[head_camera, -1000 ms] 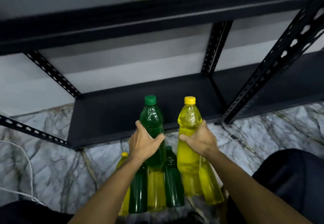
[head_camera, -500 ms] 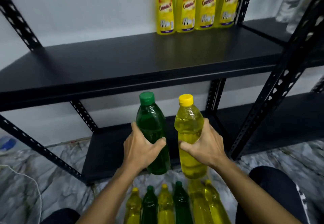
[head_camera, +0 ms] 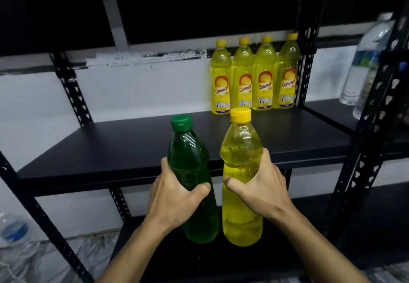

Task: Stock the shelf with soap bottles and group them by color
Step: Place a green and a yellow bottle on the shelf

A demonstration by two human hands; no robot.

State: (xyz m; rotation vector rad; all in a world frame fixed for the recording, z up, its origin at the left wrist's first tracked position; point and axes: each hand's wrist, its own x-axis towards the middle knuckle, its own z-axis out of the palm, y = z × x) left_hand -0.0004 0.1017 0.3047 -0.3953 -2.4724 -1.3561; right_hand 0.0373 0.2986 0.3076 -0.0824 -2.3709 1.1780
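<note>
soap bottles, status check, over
Left hand grips green bottle, right hand grips yellow bottle. Both off the shelf. Four yellow bottles stocked back right.

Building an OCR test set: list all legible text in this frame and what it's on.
"Cammer", as best it reads: red script on the label of each of the four yellow soap bottles at the back of the shelf.
Small print lower on those labels: too blurred.
Clear water bottle label at right: unreadable.
Held green bottle and held yellow bottle: no label shows.

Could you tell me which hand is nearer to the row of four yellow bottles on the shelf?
Right. The right hand, gripping the yellow bottle, is below the row of yellow bottles; the left hand, gripping the green bottle, is farther left.
</note>
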